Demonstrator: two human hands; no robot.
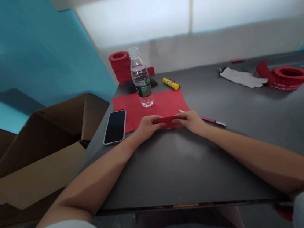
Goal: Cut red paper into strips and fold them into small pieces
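1. Paper strip [168, 121] (red): nearer the wearer than the water bottle [143, 89]. Left hand [146, 127] and right hand [192, 121] pinch opposite ends, nearly closed, presumably keeping it straight.
2. Red paper sheet [168, 100]: under bottle, whose weight likely pins it.
3. Smartphone [115, 126]: left of bottle, probably parked out of both hands' way.

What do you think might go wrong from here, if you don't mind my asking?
The upright water bottle stands on the red paper just beyond the left hand, so a bump could topple it. The smartphone lies near the left edge of the table, beside the left forearm, and might be nudged off.
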